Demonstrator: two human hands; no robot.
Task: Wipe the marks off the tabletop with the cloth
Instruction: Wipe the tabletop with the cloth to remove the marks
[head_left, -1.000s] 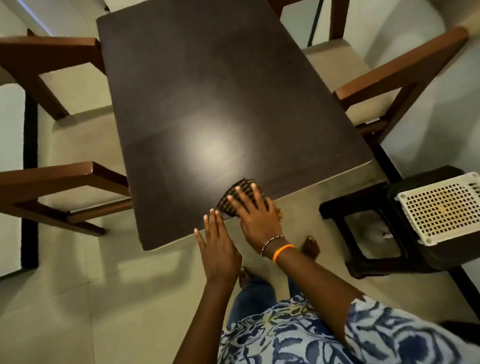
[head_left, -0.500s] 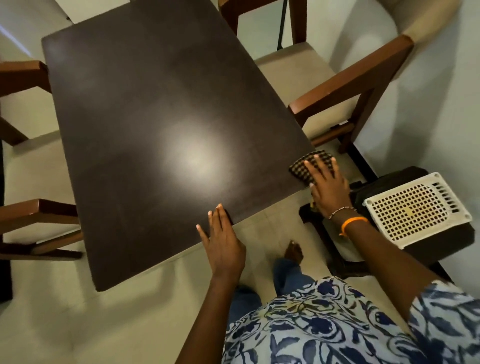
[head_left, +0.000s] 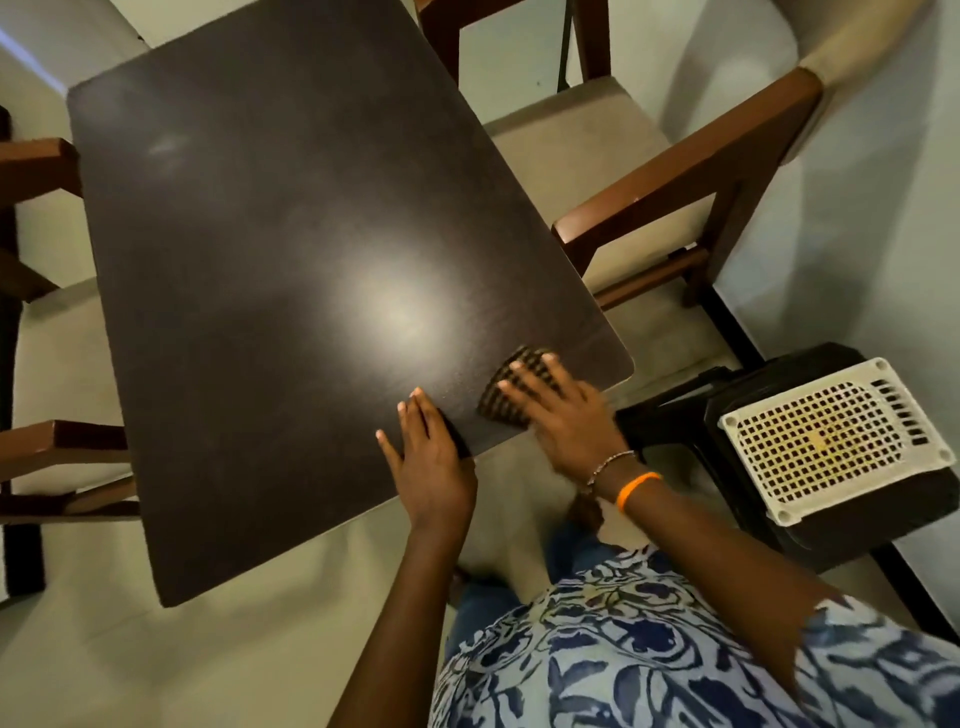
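Note:
The dark brown tabletop (head_left: 291, 270) fills the middle of the view, with a bright light glare near its centre and a faint pale smudge at its far left. A dark checked cloth (head_left: 506, 387) lies flat near the table's near right corner. My right hand (head_left: 566, 415) presses on the cloth with spread fingers, slightly blurred. My left hand (head_left: 431, 457) rests flat over the table's near edge, just left of the cloth, holding nothing.
Wooden chairs with pale cushions stand on both sides: one at the right (head_left: 691, 171) and two at the left (head_left: 41, 447). A black stool bearing a white perforated basket (head_left: 826, 441) stands on the floor at the right, close to the table's corner.
My right hand has slid the cloth back left from the table's near right corner toward my left hand. The left hand has stayed on the near edge. The view has shifted.

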